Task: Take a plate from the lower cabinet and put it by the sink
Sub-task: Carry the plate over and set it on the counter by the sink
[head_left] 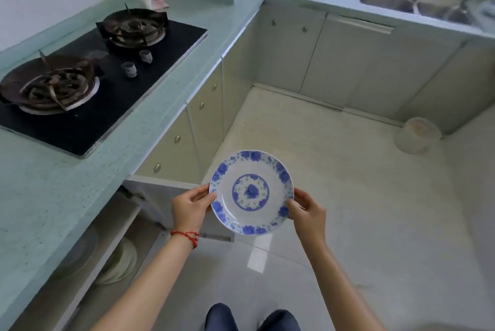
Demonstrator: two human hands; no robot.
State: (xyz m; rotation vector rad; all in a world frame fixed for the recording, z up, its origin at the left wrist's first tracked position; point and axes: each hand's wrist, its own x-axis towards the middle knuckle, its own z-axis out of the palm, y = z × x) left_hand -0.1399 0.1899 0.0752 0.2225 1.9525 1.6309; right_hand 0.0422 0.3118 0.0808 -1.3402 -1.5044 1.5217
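Holding level for carrying: plate [251, 192] is clamped at opposite rims by left hand [190, 209] and right hand [308, 212], sink [388, 1] well apart.

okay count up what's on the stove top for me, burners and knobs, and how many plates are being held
Burners: 2
Knobs: 2
Plates held: 1, the blue-flowered plate, between the left hand and right hand
Total: 5

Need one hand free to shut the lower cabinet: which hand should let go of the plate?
Left hand: the open cabinet is on its side. Right hand grips the plate rim opposite.
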